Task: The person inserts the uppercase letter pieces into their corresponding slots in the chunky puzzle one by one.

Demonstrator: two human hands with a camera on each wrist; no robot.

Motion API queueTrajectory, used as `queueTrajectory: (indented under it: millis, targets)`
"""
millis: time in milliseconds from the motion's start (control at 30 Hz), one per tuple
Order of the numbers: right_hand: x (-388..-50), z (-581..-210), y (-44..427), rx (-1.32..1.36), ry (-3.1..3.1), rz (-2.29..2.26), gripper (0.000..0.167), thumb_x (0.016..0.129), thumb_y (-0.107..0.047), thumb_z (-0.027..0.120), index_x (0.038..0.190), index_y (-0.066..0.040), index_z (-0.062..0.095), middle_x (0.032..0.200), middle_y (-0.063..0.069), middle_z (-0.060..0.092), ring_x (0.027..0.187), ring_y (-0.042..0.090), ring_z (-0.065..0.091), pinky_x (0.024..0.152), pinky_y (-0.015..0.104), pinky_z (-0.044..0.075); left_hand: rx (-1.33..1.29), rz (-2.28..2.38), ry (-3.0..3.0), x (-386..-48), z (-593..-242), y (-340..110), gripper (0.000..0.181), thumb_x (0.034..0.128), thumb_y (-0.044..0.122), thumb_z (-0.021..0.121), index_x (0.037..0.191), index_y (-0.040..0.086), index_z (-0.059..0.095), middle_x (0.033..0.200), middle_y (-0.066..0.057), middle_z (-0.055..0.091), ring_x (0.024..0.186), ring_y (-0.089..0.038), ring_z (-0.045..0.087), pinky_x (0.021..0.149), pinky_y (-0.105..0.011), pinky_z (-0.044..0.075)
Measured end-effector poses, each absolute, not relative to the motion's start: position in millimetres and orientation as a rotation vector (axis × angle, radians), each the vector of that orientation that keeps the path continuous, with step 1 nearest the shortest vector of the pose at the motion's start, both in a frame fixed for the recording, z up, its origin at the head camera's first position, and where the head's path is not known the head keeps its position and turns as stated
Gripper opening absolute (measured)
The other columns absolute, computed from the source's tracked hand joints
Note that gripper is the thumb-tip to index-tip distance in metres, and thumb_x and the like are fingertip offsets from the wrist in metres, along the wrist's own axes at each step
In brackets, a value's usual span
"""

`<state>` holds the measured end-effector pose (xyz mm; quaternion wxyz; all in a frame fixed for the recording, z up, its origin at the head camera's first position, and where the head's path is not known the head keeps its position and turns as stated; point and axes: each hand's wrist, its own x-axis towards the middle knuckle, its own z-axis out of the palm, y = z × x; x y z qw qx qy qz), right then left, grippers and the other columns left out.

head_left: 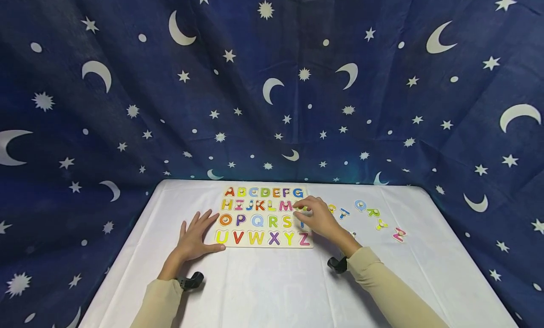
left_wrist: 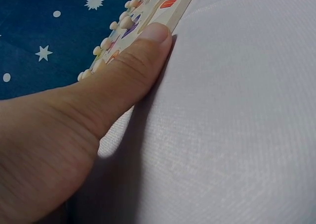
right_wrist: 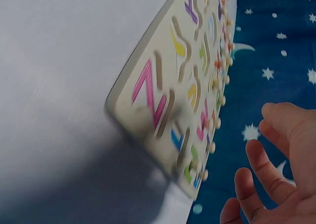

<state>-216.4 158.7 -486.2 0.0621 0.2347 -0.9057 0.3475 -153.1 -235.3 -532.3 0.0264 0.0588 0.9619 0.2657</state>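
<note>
A wooden alphabet puzzle board [head_left: 250, 229] lies on the white table. The upper letters through P carry knobs; several lower recesses, such as the pink Z recess [right_wrist: 148, 93], show only printed colour. At the board's left side my left hand [head_left: 191, 242] spreads its fingers, and the thumb [left_wrist: 123, 68] touches the board's near edge. Over the right side, by the pink M [head_left: 285, 205], hovers my right hand [head_left: 319, 219]. Its fingers are loosely bent and apart in the right wrist view, with nothing held. The green N [right_wrist: 191, 167] sits in the board below that hand.
Loose knobbed letters lie right of the board: blue Q [head_left: 360, 205], green R [head_left: 373, 212], yellow Y [head_left: 381, 224], pink Z [head_left: 399, 234] and blue T [head_left: 344, 213]. The right hand partly covers others. A dark star-patterned cloth [head_left: 297, 106] hangs behind the table.
</note>
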Motion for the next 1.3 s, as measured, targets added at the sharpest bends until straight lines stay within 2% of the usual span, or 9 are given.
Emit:
queueTrajectory:
  millis: [100,333,533,733,1300]
  targets:
    - [-215,-485,172,0.703,-2.710,1.037,0.024,0.089,-0.017,0.081,0.112,-0.010,0.078,0.102,0.001,0.072,0.090,0.025,0.060,0.079,0.039,0.048,0.179,0.827,2.966,-153,-531,-235,0.108,0.0678,0.057,0.090,0.157,0.017,0.043,0.167,-0.019,0.028,0.155,-0.047,0.008,0.119,-0.072,-0.009]
    - [-210,-480,208,0.626,-2.720,1.045,0.024,0.090,-0.017,0.081,0.114,-0.012,0.078,0.102,0.001,0.072,0.091,0.024,0.062,0.080,0.045,0.052,0.177,0.819,2.959,-154,-527,-235,0.107,0.0688,0.057,0.090,0.157,0.017,0.043,0.167,-0.019,0.027,0.155,-0.048,0.008,0.118,-0.072,-0.009]
    - [-206,-477,240,0.576,-2.713,1.042,0.027,0.092,-0.017,0.079,0.118,-0.010,0.076,0.104,0.005,0.072,0.089,0.026,0.063,0.073,0.040,0.051,0.200,0.828,2.975,-155,-527,-237,0.106,0.0694,0.055,0.090,0.157,0.018,0.044,0.167,-0.018,0.027,0.155,-0.048,0.008,0.118,-0.072,-0.009]
    - [-199,-480,266,0.542,-2.678,1.019,0.026,0.092,-0.016,0.079,0.117,-0.008,0.076,0.100,0.007,0.072,0.089,0.028,0.064,0.072,0.039,0.053,0.215,0.815,2.987,-155,-532,-238,0.106,0.0691,0.056,0.090,0.157,0.018,0.043,0.167,-0.018,0.028,0.155,-0.047,0.009,0.119,-0.072,-0.008]
    - [-187,-492,304,0.391,-2.678,0.955,0.025,0.091,-0.014,0.079,0.116,-0.010,0.076,0.098,0.007,0.072,0.085,0.025,0.065,0.072,0.038,0.053,0.208,0.827,2.970,-152,-531,-236,0.106,0.0692,0.056,0.090,0.156,0.016,0.044,0.167,-0.019,0.028,0.155,-0.048,0.008,0.119,-0.072,-0.009]
